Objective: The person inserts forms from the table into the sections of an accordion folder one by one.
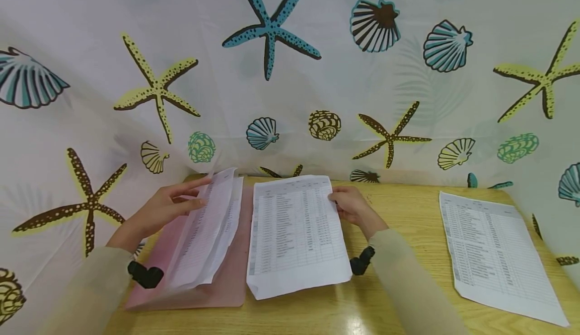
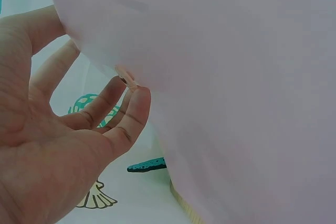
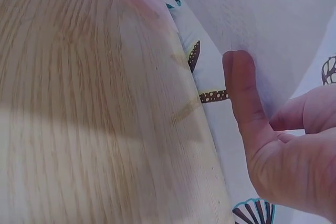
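A pink see-through folder (image 1: 226,294) lies on the table at the left, with printed sheets (image 1: 231,214) standing tilted up in it. My left hand (image 1: 174,204) holds the raised cover of the folder by its left edge, near the top. In the left wrist view the fingers (image 2: 131,111) curl at the edge of the pale pink cover (image 2: 226,77). Beside the folder, a printed table sheet (image 1: 294,234) is tilted toward me. My right hand (image 1: 351,204) pinches its upper right edge; in the right wrist view the thumb (image 3: 244,82) overlaps the paper (image 3: 273,19).
Another printed sheet (image 1: 498,254) lies flat on the wooden table (image 1: 399,209) at the far right. A white curtain (image 1: 290,93) with starfish and shells hangs right behind the table's back edge. Dark straps circle both wrists.
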Tool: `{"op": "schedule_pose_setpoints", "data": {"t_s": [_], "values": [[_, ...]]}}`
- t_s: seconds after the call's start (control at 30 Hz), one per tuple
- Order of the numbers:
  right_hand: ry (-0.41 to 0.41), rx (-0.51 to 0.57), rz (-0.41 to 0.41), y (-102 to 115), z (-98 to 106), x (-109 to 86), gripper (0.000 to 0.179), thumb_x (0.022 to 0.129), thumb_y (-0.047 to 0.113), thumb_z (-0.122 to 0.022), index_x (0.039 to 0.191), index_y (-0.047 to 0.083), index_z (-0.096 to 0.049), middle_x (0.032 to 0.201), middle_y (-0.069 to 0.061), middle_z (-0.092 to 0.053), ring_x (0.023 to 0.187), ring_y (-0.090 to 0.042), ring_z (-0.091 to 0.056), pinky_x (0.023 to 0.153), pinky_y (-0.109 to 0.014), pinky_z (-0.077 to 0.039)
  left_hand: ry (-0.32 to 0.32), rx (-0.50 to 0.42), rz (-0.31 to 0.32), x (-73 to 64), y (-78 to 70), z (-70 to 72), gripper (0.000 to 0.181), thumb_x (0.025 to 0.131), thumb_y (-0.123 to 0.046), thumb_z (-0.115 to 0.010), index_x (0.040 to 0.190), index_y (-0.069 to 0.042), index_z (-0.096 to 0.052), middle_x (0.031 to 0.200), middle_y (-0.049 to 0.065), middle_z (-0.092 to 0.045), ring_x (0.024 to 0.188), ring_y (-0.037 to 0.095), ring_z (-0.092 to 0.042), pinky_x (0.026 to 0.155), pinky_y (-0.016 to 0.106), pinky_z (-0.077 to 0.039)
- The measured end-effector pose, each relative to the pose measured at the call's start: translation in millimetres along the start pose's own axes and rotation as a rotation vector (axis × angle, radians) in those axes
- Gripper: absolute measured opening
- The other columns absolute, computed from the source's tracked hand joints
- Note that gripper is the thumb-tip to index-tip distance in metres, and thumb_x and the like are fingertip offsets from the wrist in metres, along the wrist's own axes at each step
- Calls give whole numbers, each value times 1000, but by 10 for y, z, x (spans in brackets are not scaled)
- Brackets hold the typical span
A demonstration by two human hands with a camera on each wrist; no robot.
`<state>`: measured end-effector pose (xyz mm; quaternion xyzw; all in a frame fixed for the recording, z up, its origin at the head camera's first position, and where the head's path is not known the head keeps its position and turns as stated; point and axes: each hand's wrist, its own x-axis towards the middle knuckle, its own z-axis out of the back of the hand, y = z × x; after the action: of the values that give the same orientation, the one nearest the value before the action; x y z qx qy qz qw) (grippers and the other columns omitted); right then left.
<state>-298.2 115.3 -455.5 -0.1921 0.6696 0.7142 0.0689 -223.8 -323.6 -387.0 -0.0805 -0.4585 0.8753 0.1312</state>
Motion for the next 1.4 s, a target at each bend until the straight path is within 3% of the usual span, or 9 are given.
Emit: {"op": "schedule_pose_setpoints", "data": {"t_s": [0.23, 0.83, 1.07, 1.4], "values": [[5, -15, 6, 44, -101, -12, 46, 108, 9, -50, 152, -4, -49, 120, -20, -71, 79, -15, -72, 66, -29, -59, -3, 25, 1, 6, 1, -9, 62, 105, -28, -65, 162, -18, -43, 163, 21, -42, 129, 42, -58, 90, 28, -56], [11, 42, 41, 114, -362, 10, 38, 107, 5, -49, 142, -8, -56, 100, -12, -71, 72, -14, -70, 61, -26, -57, 1, 12, -12, -12, -25, -29, 62, 105, -28, -65, 162, -20, -43, 160, 22, -45, 127, 42, -60, 91, 29, -56], [-8, 60, 60, 125, -434, -6, 37, 108, 4, -47, 141, -9, -57, 105, -16, -72, 74, -15, -70, 63, -27, -57, 1, 3, -31, -7, -11, -39, 61, 105, -24, -64, 162, -17, -43, 159, 23, -46, 125, 40, -60, 89, 28, -57], [-2, 82, 49, 101, -580, -2, 34, 108, 4, -48, 137, -10, -59, 104, -19, -74, 72, -15, -71, 65, -29, -58, -1, 16, -11, -2, -12, -50, 63, 105, -26, -65, 163, -18, -41, 159, 23, -46, 126, 40, -61, 89, 27, -56]]}}
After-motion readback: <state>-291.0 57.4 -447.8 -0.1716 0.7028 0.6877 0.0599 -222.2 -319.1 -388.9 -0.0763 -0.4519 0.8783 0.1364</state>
